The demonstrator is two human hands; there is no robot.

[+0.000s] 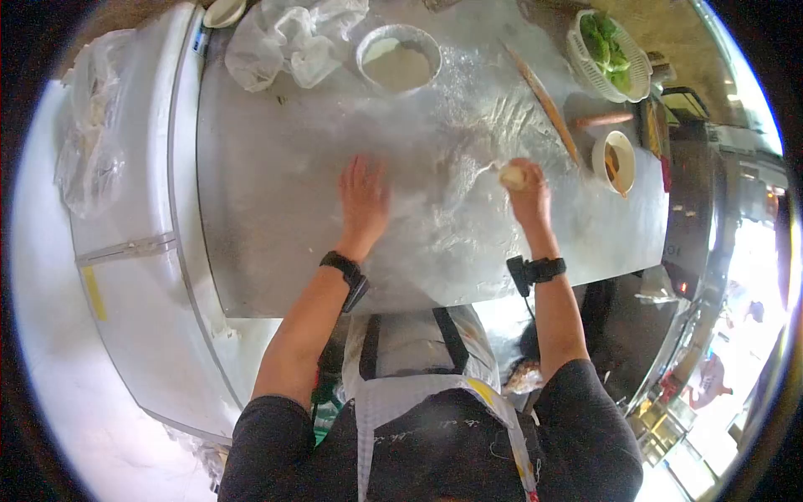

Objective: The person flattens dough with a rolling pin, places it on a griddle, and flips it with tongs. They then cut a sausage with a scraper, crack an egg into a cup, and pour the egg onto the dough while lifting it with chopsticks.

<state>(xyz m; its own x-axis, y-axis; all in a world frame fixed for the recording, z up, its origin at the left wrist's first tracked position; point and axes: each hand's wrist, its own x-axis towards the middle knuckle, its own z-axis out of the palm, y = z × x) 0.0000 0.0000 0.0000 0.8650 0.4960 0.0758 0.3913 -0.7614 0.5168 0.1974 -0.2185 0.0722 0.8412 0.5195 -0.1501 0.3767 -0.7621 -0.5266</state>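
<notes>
My right hand [532,199] has its fingers closed around a small pale piece of dough [512,176], just above or on the floured part of the metal table [276,184]. Over the bare metal to the left, my left hand [364,205] is stretched out with its fingers apart, slightly blurred, and nothing shows in it. Whether its palm touches the surface I cannot tell. Loose white flour [493,125] is smeared across the table beyond my right hand. A long wooden rolling pin [545,100] lies at a slant past that hand.
A bowl of flour [399,60] and a crumpled plastic bag [293,42] sit at the back. To the right are a white basket of green leaves [611,58], a shorter wooden stick [604,120] and a cup with brown contents [615,163]. A white cabinet [125,209] borders the left.
</notes>
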